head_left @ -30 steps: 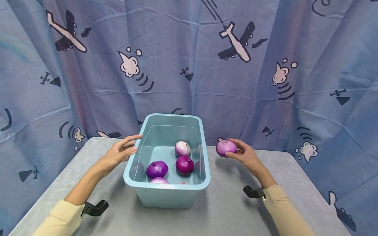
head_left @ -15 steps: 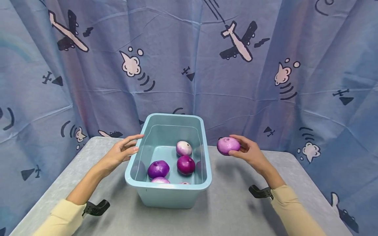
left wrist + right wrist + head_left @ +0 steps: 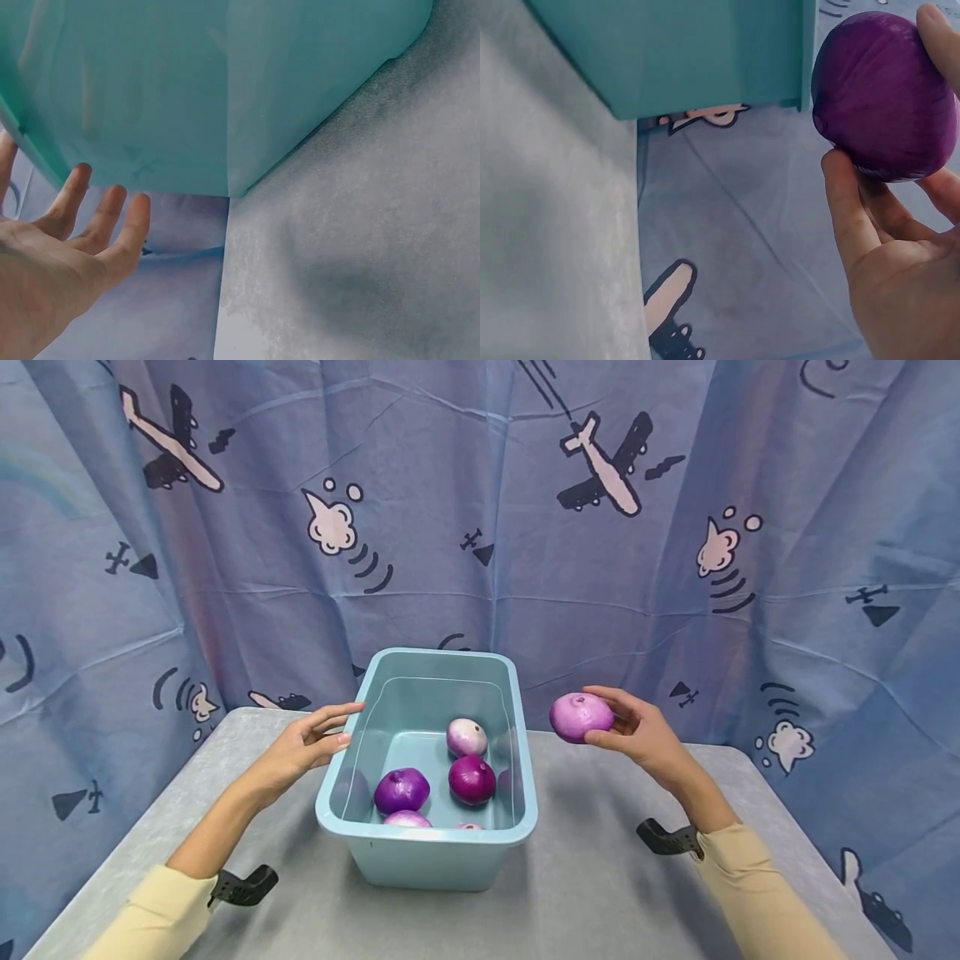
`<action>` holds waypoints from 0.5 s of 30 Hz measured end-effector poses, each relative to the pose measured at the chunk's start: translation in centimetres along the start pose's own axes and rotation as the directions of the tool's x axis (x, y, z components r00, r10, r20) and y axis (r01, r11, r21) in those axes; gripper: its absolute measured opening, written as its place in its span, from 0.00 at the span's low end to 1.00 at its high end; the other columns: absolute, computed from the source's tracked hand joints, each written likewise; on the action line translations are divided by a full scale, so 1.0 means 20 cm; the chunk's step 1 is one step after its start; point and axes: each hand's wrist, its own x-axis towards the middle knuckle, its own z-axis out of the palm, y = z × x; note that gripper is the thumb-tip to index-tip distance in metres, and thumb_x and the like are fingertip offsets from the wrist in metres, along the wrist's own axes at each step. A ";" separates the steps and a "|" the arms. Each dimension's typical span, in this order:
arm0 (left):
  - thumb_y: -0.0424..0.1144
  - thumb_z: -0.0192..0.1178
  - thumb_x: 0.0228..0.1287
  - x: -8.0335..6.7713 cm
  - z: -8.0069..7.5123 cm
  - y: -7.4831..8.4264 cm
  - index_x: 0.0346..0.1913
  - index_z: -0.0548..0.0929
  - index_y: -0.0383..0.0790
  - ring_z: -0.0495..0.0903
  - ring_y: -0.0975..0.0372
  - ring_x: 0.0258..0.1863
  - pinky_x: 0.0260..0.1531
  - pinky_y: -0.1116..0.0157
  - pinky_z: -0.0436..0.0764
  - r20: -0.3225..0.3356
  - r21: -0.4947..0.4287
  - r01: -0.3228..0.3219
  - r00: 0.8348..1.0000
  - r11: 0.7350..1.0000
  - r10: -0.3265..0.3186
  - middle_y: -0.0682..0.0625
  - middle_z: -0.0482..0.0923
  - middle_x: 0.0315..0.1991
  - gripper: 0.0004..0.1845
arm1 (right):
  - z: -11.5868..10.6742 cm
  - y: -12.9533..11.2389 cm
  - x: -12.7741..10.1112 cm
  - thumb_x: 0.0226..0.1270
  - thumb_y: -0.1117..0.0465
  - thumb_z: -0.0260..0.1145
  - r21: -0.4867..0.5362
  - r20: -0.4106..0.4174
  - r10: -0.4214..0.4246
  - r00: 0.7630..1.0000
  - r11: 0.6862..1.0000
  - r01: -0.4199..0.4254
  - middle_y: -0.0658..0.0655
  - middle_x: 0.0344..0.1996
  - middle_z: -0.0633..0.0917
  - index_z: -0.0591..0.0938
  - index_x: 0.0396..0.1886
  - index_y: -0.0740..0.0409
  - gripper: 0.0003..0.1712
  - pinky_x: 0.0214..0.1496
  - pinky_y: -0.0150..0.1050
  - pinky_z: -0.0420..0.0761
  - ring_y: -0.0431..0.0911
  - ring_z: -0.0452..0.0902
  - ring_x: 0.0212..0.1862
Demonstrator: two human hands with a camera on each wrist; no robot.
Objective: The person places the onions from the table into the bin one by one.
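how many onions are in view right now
6, more may be hidden. One red onion in the right hand; in the bin: pale onion, two purple, and two partly hidden behind the near rim.

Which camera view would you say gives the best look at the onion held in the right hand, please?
The right wrist view: the held onion fills the frame, its purple skin clear, with the right hand curled round it. The head view shows it small, raised beside the blue bin. The left wrist view does not show it.
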 end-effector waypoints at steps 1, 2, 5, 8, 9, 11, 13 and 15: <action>0.37 0.60 0.75 0.00 0.00 0.00 0.75 0.68 0.38 0.79 0.54 0.58 0.53 0.59 0.79 0.003 0.000 -0.004 1.000 1.000 0.004 0.34 0.67 0.69 0.28 | 0.00 -0.01 0.00 0.65 0.70 0.73 0.003 0.002 -0.004 1.000 1.000 0.004 0.64 0.62 0.75 0.72 0.72 0.61 0.36 0.53 0.39 0.81 0.50 0.79 0.55; 0.37 0.60 0.75 0.00 0.00 0.00 0.75 0.69 0.38 0.79 0.54 0.58 0.53 0.59 0.79 0.004 0.002 -0.005 1.000 1.000 0.005 0.35 0.67 0.69 0.28 | 0.01 -0.02 0.01 0.65 0.70 0.73 0.009 0.005 -0.008 1.000 1.000 0.008 0.64 0.62 0.75 0.72 0.72 0.62 0.37 0.53 0.39 0.81 0.50 0.79 0.56; 0.37 0.60 0.75 0.00 -0.01 0.00 0.75 0.69 0.39 0.79 0.55 0.58 0.54 0.59 0.78 0.015 0.035 -0.019 1.000 0.999 0.019 0.36 0.68 0.69 0.28 | 0.02 -0.05 0.02 0.64 0.71 0.73 0.022 0.010 -0.027 1.000 0.999 0.027 0.63 0.63 0.75 0.72 0.72 0.62 0.37 0.53 0.40 0.81 0.51 0.79 0.56; 0.38 0.60 0.75 0.00 -0.02 0.01 0.75 0.70 0.41 0.78 0.55 0.59 0.53 0.59 0.78 0.017 0.081 -0.029 0.999 0.996 0.028 0.38 0.68 0.70 0.28 | 0.04 -0.08 0.03 0.64 0.72 0.73 0.036 0.012 -0.047 0.999 0.998 0.047 0.63 0.63 0.75 0.72 0.72 0.61 0.37 0.53 0.40 0.81 0.51 0.79 0.56; 0.39 0.60 0.75 -0.01 -0.02 0.01 0.75 0.70 0.41 0.78 0.55 0.59 0.53 0.60 0.78 0.017 0.096 -0.030 0.999 0.995 0.029 0.38 0.68 0.70 0.28 | 0.05 -0.08 0.04 0.64 0.73 0.73 0.041 0.013 -0.054 0.998 0.998 0.054 0.63 0.63 0.75 0.72 0.72 0.61 0.37 0.53 0.41 0.81 0.52 0.79 0.56; 0.40 0.60 0.75 -0.01 -0.02 0.01 0.75 0.71 0.42 0.78 0.54 0.59 0.54 0.60 0.78 0.019 0.114 -0.029 0.999 0.993 0.027 0.39 0.68 0.70 0.28 | 0.06 -0.10 0.05 0.63 0.73 0.73 0.049 0.015 -0.066 0.998 0.997 0.065 0.63 0.63 0.75 0.72 0.72 0.60 0.37 0.53 0.42 0.82 0.53 0.79 0.56; 0.40 0.60 0.75 -0.01 -0.03 0.01 0.75 0.70 0.42 0.77 0.54 0.60 0.54 0.60 0.78 0.020 0.124 -0.026 1.000 0.992 0.024 0.39 0.68 0.71 0.28 | 0.07 -0.12 0.06 0.63 0.73 0.73 0.053 0.018 -0.073 0.997 0.996 0.072 0.62 0.63 0.75 0.73 0.72 0.60 0.37 0.52 0.42 0.82 0.53 0.79 0.56; 0.40 0.60 0.75 -0.01 -0.03 0.01 0.75 0.71 0.43 0.77 0.54 0.60 0.55 0.59 0.77 0.020 0.132 -0.024 1.000 0.991 0.022 0.40 0.68 0.71 0.28 | 0.08 -0.14 0.07 0.63 0.73 0.73 0.057 0.024 -0.080 0.996 0.995 0.079 0.62 0.63 0.75 0.73 0.72 0.60 0.37 0.52 0.43 0.82 0.54 0.79 0.56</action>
